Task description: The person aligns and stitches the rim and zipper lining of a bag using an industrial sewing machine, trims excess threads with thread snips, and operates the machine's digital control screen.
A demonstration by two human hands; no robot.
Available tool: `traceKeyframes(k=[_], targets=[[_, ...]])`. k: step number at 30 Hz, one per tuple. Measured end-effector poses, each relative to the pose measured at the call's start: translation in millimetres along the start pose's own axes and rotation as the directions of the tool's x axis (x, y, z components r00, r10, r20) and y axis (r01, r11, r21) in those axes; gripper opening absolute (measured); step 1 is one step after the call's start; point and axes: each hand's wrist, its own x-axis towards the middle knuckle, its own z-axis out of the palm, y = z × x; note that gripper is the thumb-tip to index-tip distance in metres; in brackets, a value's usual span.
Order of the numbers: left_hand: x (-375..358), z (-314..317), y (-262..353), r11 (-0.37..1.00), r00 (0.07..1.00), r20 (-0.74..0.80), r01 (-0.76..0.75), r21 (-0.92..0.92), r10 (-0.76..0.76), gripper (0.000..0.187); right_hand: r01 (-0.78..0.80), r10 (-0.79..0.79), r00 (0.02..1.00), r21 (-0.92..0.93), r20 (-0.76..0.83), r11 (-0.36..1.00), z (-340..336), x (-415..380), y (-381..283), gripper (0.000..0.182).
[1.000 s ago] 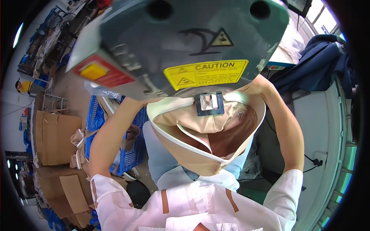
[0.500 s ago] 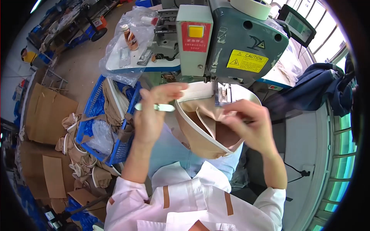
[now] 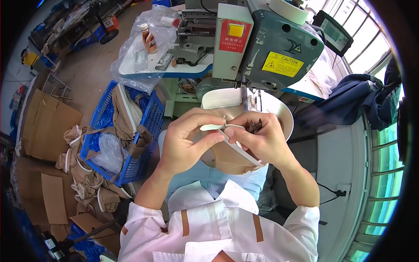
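Observation:
A beige fabric bag [image 3: 233, 162] with white edging and a zipper hangs below the sewing machine head, its top edge at the metal clamp [image 3: 252, 101]. Over the bag, my left hand [image 3: 185, 135] pinches a short white strip [image 3: 211, 127] between thumb and fingers. My right hand [image 3: 262, 137] meets it from the other side, thumb and forefinger closed on the strip's other end. A tiny shiny bit shows between the fingertips, too small to name. Dark pointed metal pieces [image 3: 255, 126] stick out from my right hand; their full shape is hidden.
A blue basket [image 3: 131, 163] with fabric pieces stands at the left, beside a heap of beige pieces [image 3: 107, 200] and cardboard [image 3: 54, 126]. Ahead are the sewing machine [image 3: 281, 41], its emergency stop box [image 3: 233, 43] and a bottle [image 3: 149, 39]. Dark cloth [image 3: 362, 98] hangs right.
My left hand has moved right and down with the white strip, its fingers now pinching. My right hand has left the bag's opening and meets the left at the strip. The view shifted slightly.

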Motion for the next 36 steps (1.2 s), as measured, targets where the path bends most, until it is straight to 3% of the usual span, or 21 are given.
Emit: traceKeyframes(k=[1,3,5,7,13,14,16,17,18,20,21,22,23,25,27,29,31,32,34,36], targets=[[1,0,1,0.978,0.998,0.031,-0.058,0.201,0.053,0.029,-0.005,0.005,1.0,-0.004,0.005,1.0,-2,-1,-2,0.02],[4,2,2,0.966,0.997,0.012,-0.08,0.246,0.08,0.027,-0.132,0.125,0.99,0.124,0.068,0.983,-5,-3,-9,0.022],[7,5,4,0.95,0.994,-0.002,-0.104,0.293,0.109,0.024,-0.13,0.117,0.99,0.167,0.083,0.977,-6,-4,-8,0.023],[8,8,5,0.859,0.968,0.053,-0.243,0.45,0.246,0.024,-0.128,0.11,0.989,0.213,0.094,0.969,-7,-5,-7,0.024],[12,12,-3,0.815,0.946,0.05,-0.301,0.495,0.319,0.019,-0.136,0.119,0.989,0.22,0.089,0.966,-7,-6,-1,0.025],[11,14,-3,0.815,0.947,0.05,-0.3,0.496,0.319,0.019,-0.081,0.075,0.996,0.118,0.056,0.99,-7,-6,1,0.021],[9,18,-3,0.875,0.976,-0.025,-0.18,0.45,0.214,0.017,-0.026,0.025,0.999,0.014,0.03,1.0,-5,-4,9,0.018],[8,19,-7,0.874,0.977,-0.024,-0.18,0.451,0.214,0.017,0.25,-0.262,0.964,-0.199,-0.037,0.948,-3,-2,17,0.016],[7,20,-12,0.903,0.98,-0.064,-0.145,0.404,0.186,0.016,0.472,-0.532,0.846,-0.412,-0.039,0.78,-1,-1,22,0.017],[7,26,-14,0.929,0.983,-0.1,-0.111,0.354,0.156,0.015,0.459,-0.538,0.842,-0.476,-0.034,0.75,1,-7,15,0.019],[7,31,-10,0.993,0.98,-0.201,0.015,0.117,0.009,0.015,0.445,-0.542,0.84,-0.537,-0.028,0.717,2,-11,12,0.022],[6,33,-9,0.983,0.952,-0.26,0.127,-0.136,-0.159,0.015,0.441,-0.54,0.841,-0.535,-0.033,0.72,2,-14,8,0.022],[5,30,-10,0.982,0.953,-0.257,0.131,-0.136,-0.163,0.015,0.443,-0.528,0.849,-0.522,-0.016,0.728,2,-16,5,0.023],[5,15,-13,0.934,0.951,-0.075,0.278,-0.226,-0.301,0.015,0.445,-0.517,0.856,-0.508,0.001,0.737,-1,-19,2,0.025],[7,8,-16,0.918,0.952,0.003,0.295,-0.266,-0.306,0.014,0.447,-0.438,0.892,-0.376,0.116,0.812,-9,-23,4,0.027],[8,4,-15,0.897,0.948,0.084,0.318,-0.306,-0.307,0.013,0.464,-0.446,0.886,-0.294,0.131,0.836,-18,-23,14,0.027],[9,4,-11,0.787,0.846,0.285,0.527,-0.322,-0.45,0.01,0.454,-0.435,0.889,-0.149,0.147,0.878,-25,-20,17,0.026],[10,6,-11,0.786,0.844,0.291,0.53,-0.319,-0.451,0.01,0.452,-0.434,0.89,-0.149,0.14,0.879,-25,-20,20,0.026],[12,10,-10,0.757,0.832,0.28,0.553,-0.348,-0.479,0.009,0.319,-0.321,0.946,0.058,0.037,0.946,-20,-18,26,0.026],[15,17,-4,0.788,0.863,0.236,0.504,-0.353,-0.446,0.011,0.289,-0.288,0.957,0.06,-0.021,0.955,-14,-16,27,0.028]])
